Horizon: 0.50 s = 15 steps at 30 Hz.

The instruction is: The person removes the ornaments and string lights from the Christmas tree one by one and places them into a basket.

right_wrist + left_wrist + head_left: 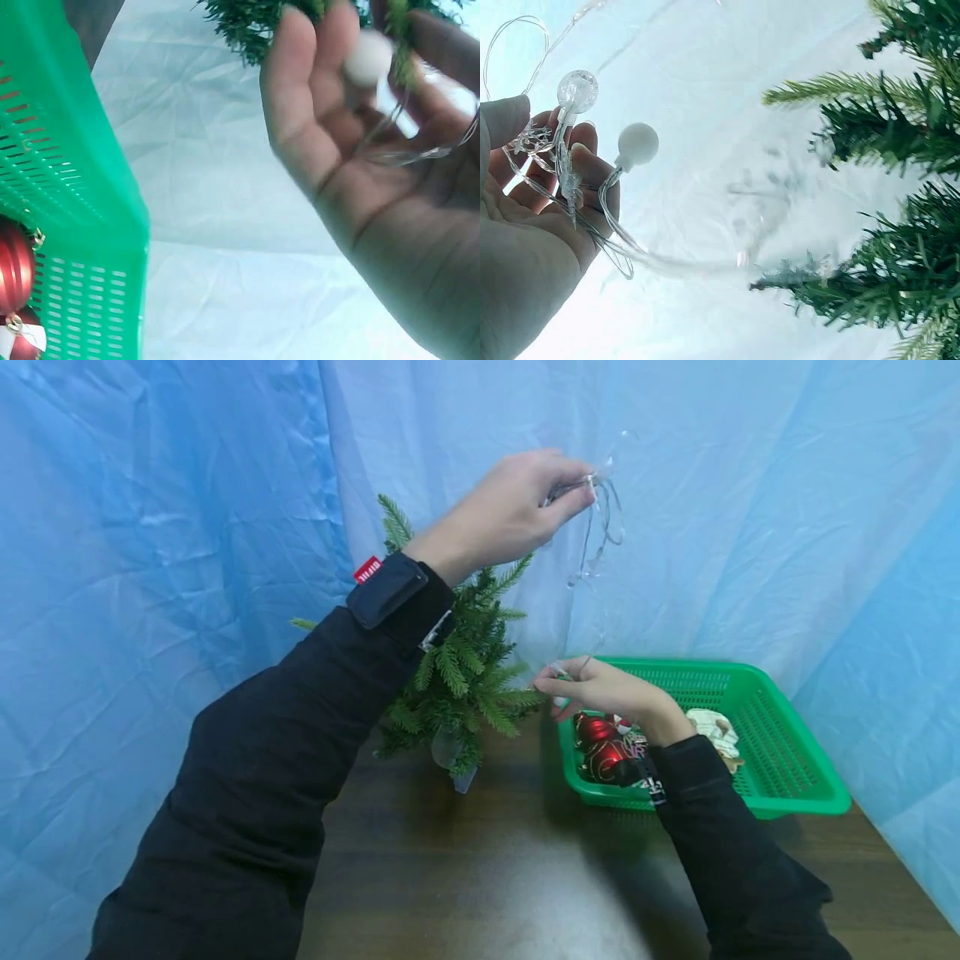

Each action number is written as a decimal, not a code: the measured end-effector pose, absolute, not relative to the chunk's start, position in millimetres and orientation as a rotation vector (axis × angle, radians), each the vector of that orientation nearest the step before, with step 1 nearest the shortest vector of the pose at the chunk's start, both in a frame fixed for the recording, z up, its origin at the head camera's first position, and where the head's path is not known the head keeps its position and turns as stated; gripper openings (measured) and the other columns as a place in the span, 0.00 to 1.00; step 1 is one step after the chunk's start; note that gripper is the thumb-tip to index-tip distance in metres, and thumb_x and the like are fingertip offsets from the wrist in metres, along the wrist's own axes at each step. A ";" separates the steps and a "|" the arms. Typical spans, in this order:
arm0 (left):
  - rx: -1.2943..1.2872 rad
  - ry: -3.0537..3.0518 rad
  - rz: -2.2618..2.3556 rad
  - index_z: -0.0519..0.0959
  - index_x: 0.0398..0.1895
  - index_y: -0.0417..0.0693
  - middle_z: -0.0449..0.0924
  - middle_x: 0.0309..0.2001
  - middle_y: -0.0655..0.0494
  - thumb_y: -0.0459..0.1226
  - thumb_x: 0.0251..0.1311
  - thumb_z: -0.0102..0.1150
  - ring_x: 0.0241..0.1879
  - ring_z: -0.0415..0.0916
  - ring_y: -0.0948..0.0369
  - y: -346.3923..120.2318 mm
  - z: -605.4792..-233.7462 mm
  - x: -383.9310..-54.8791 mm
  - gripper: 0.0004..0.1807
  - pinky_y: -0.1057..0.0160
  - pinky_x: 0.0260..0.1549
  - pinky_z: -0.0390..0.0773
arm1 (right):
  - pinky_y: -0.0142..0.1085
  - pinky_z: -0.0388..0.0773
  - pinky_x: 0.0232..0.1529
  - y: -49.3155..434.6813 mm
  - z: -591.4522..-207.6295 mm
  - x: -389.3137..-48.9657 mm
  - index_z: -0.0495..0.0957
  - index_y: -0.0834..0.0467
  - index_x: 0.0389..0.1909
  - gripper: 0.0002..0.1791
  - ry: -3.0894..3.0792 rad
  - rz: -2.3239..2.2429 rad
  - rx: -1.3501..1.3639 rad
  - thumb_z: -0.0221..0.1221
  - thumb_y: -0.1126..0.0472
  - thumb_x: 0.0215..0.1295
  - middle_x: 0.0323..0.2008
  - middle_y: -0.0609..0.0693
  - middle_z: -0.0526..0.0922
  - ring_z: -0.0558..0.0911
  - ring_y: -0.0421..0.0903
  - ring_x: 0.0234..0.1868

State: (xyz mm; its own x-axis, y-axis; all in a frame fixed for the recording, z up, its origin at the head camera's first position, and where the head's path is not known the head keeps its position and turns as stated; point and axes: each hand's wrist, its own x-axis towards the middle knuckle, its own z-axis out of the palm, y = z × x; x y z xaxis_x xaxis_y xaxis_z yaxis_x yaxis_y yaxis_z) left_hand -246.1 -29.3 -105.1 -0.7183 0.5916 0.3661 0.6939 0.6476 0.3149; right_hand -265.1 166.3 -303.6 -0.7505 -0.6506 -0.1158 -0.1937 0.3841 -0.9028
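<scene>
My left hand, raised beside the upper part of a small artificial Christmas tree, grips a bunched string of lights. Loops of clear wire dangle past its fingertips. The left wrist view shows a clear bubbly ball bulb and a frosted white ball bulb on the string. Lower down, my right hand is at the tip of a right-hand branch. In the right wrist view its curled fingers hold some of the wire, with a white ball bulb among them and a green branch tip between them.
A green plastic basket stands right of the tree, under my right forearm. Inside lie red Christmas baubles and a cream-coloured ornament. Both stand on a dark wooden table. Blue cloth hangs behind and at the sides.
</scene>
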 end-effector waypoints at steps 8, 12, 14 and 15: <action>-1.129 -2.579 -0.573 0.73 0.70 0.51 0.72 0.68 0.58 0.44 0.80 0.44 0.64 0.69 0.69 -20.8 -106.5 -240.5 0.21 0.76 0.61 0.63 | 0.43 0.80 0.43 167.8 -294.1 -263.0 0.81 0.54 0.61 0.20 2.421 -1.259 -0.891 0.58 0.49 0.75 0.56 0.52 0.82 0.80 0.48 0.43; -1.135 -2.572 -0.560 0.73 0.70 0.51 0.72 0.68 0.58 0.44 0.80 0.44 0.64 0.68 0.69 -20.4 -107.7 -239.3 0.21 0.76 0.60 0.63 | 0.46 0.77 0.45 167.7 -287.7 -260.0 0.82 0.51 0.59 0.19 2.489 -1.326 -0.928 0.61 0.48 0.73 0.53 0.50 0.83 0.79 0.48 0.45; -1.134 -2.566 -0.556 0.73 0.70 0.51 0.73 0.67 0.58 0.44 0.80 0.44 0.64 0.69 0.69 -20.2 -107.8 -238.9 0.21 0.76 0.60 0.63 | 0.48 0.75 0.54 167.5 -285.4 -257.5 0.83 0.52 0.58 0.18 2.518 -1.385 -0.930 0.62 0.49 0.73 0.55 0.49 0.83 0.77 0.47 0.58; -1.134 -2.565 -0.556 0.73 0.70 0.51 0.73 0.67 0.58 0.44 0.80 0.44 0.64 0.69 0.69 -20.1 -107.7 -238.6 0.21 0.76 0.60 0.63 | 0.49 0.75 0.54 167.4 -284.8 -256.3 0.83 0.52 0.57 0.18 2.521 -1.420 -0.921 0.62 0.49 0.72 0.55 0.49 0.83 0.77 0.47 0.58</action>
State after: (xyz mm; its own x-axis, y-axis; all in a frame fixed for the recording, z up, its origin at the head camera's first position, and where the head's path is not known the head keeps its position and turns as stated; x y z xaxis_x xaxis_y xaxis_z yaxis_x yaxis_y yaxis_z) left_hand -238.6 -20.1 -107.7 -0.6522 0.6431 0.4013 0.7516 0.6176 0.2317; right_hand -256.3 167.4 -284.8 -0.8109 -0.5514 0.1959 -0.4534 0.3805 -0.8060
